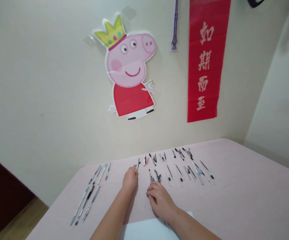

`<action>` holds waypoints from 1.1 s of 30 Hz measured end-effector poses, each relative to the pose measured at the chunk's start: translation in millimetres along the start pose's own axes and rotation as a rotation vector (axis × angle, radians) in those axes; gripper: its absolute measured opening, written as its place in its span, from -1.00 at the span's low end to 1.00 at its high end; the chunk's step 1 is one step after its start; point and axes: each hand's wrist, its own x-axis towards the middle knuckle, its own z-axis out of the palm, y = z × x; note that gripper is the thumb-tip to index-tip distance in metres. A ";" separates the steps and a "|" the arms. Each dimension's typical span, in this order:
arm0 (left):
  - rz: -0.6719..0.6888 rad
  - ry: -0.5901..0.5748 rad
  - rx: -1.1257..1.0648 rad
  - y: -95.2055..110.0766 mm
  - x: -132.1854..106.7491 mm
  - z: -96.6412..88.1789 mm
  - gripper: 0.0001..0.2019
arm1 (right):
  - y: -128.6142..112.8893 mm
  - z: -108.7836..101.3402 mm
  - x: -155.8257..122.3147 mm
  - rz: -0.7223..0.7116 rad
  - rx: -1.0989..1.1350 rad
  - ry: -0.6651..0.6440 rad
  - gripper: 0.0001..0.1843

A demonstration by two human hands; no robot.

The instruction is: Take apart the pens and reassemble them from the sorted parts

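My left hand (130, 178) reaches forward over the pink table (246, 200), fingers pinched on a small pen piece at its tip, close to the short black pen parts (144, 161) lying near the wall. My right hand (159, 199) rests on the table, fingers curled, its fingertips right below a small cluster of pen parts (154, 175); what it holds, if anything, is hidden. More disassembled pen parts (191, 171) lie spread in rows to the right. Several whole pens (88, 198) lie in a line on the left side.
A white sheet (146, 230) lies at the near edge under my forearms. The wall behind carries a cartoon pig cutout (130, 70) and a red banner (205, 60). The table's left edge drops to a wooden floor (21, 220).
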 end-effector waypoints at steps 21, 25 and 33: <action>0.007 0.104 0.109 -23.6 -48.8 -15.3 -0.75 | -9.9 3.4 -6.7 0.018 -0.132 -0.266 -0.71; -0.041 0.123 0.183 -47.5 -49.0 -22.1 -0.78 | -16.9 3.2 -7.6 0.002 -0.194 -0.353 -0.72; -0.120 0.154 0.309 -73.1 -36.7 -30.4 -0.74 | -21.1 -1.2 -4.8 0.063 -0.266 -0.429 -0.70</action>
